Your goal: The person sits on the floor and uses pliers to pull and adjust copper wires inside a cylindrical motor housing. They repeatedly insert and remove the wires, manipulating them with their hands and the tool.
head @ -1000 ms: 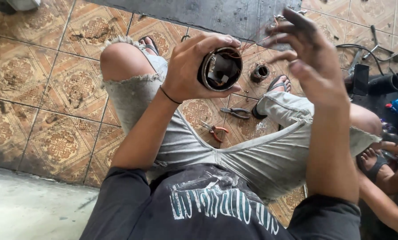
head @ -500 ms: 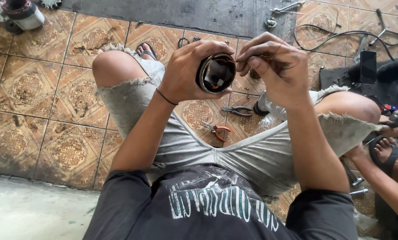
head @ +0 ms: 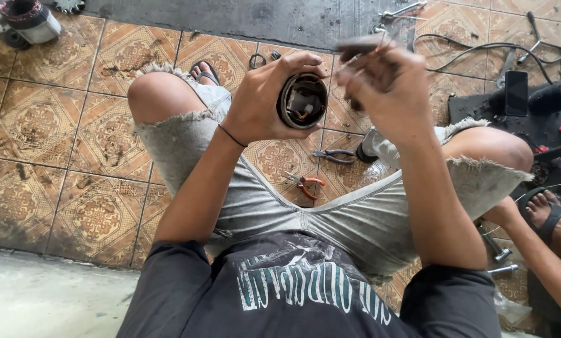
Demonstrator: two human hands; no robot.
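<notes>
Your left hand (head: pixel 265 103) is wrapped tight around a round black motor housing (head: pixel 301 101), open end facing you, held above your knees. Your right hand (head: pixel 387 87) sits just beside it, fingers pinched together on something small and blurry.

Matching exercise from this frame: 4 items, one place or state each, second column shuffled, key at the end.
Things:
1. round dark housing
2. orange-handled pliers
3. grey-handled pliers
4. black phone

Places or states:
A. on the tiled floor between the knees, nearer the body
B. held up in the left hand, open end toward the camera
C. on the dark mat at far right
D. on the tiles just under the raised right hand, beside a foot

Pairs: 1-B, 2-A, 3-D, 4-C
</notes>
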